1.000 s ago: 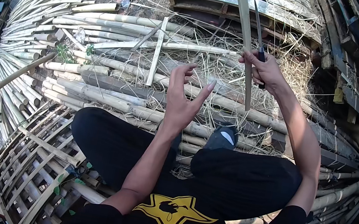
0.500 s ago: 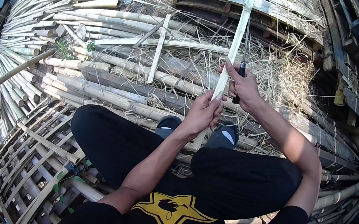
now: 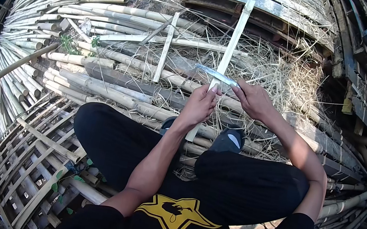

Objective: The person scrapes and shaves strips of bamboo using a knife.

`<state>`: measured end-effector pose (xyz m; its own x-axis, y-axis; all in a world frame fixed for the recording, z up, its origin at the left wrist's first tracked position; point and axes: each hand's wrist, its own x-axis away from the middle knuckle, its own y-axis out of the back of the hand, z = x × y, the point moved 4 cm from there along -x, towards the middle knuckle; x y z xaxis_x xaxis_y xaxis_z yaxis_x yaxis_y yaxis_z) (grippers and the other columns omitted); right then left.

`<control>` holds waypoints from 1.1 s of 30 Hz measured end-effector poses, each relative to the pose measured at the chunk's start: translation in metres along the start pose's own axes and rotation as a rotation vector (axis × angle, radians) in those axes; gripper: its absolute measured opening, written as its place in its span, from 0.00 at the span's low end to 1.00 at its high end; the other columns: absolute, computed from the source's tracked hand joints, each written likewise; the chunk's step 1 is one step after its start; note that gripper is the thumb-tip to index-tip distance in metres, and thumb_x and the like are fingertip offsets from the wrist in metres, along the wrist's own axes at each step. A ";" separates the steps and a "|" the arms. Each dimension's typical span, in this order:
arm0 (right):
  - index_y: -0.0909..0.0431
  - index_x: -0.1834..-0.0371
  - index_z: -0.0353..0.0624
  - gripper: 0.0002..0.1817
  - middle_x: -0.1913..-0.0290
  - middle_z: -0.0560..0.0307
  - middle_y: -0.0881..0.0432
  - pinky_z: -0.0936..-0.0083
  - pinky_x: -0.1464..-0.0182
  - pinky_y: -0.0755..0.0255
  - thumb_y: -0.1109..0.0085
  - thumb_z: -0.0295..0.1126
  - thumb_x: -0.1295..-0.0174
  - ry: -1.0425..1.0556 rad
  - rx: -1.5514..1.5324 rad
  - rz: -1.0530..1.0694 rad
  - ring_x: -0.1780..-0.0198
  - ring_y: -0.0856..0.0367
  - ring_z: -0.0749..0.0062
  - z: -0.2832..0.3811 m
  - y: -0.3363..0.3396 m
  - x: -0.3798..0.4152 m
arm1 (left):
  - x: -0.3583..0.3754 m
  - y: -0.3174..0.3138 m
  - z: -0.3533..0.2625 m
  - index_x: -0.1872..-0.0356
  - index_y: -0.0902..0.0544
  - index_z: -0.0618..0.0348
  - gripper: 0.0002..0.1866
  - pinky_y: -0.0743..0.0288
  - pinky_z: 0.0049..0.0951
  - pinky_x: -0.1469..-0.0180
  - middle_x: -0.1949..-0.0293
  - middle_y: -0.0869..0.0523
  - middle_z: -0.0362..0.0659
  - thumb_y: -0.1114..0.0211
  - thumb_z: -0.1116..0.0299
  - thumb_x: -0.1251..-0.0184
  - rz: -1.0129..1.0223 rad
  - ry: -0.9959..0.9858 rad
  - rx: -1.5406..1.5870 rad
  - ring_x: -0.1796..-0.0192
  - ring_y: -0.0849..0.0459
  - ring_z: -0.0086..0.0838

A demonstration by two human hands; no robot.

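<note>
A long pale bamboo strip (image 3: pixel 234 40) slants up and away from between my knees. My left hand (image 3: pixel 198 106) is closed round its lower part, thumb lying along the top face. In my right hand (image 3: pixel 255 101) is a knife (image 3: pixel 217 75), its handle mostly hidden by my fingers. The blade points left and crosses over the strip just above my left thumb. The strip's near end sticks out below my left hand, close to my sandals (image 3: pixel 229 140).
Bamboo poles (image 3: pixel 98 70) lie across the ground ahead, with many more stacked at the left. Straw and shavings (image 3: pixel 279 72) cover the right side. A wooden pallet (image 3: pixel 261 8) stands at the back. A woven bamboo lattice (image 3: pixel 33 157) is at my left; another bamboo strip (image 3: pixel 166 47) lies on the poles.
My right hand has let go of the strip and turned the knife from pointing away to lying across the strip. The strip has shifted left and toward me.
</note>
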<state>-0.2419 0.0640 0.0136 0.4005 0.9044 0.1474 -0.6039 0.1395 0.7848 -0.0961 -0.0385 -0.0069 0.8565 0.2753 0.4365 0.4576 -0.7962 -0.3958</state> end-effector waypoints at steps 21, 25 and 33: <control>0.23 0.66 0.44 0.25 0.83 0.45 0.25 0.51 0.71 0.31 0.55 0.56 0.31 0.196 0.287 -0.040 0.76 0.24 0.43 -0.035 0.025 -0.012 | 0.004 -0.007 0.000 0.63 0.32 0.55 0.12 0.54 0.17 0.90 0.84 0.41 0.29 0.54 0.59 0.21 0.088 0.071 0.090 0.89 0.47 0.13; 0.23 0.69 0.41 0.29 0.82 0.44 0.24 0.53 0.69 0.31 0.57 0.57 0.31 0.013 0.358 -0.119 0.75 0.24 0.42 -0.077 0.045 -0.014 | 0.010 -0.022 0.011 0.62 0.33 0.56 0.12 0.54 0.17 0.90 0.84 0.41 0.30 0.54 0.60 0.21 0.135 0.132 0.058 0.89 0.47 0.13; 0.21 0.71 0.41 0.32 0.81 0.43 0.23 0.52 0.65 0.29 0.59 0.60 0.32 -0.072 0.484 -0.141 0.73 0.22 0.45 -0.117 0.081 -0.011 | 0.014 -0.034 0.016 0.63 0.33 0.55 0.13 0.55 0.17 0.89 0.84 0.43 0.28 0.54 0.58 0.21 0.178 0.189 0.064 0.89 0.48 0.12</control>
<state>-0.3760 0.1125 0.0055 0.5122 0.8575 0.0474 -0.1585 0.0401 0.9866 -0.0956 0.0015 -0.0004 0.8677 0.0240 0.4965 0.3236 -0.7855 -0.5275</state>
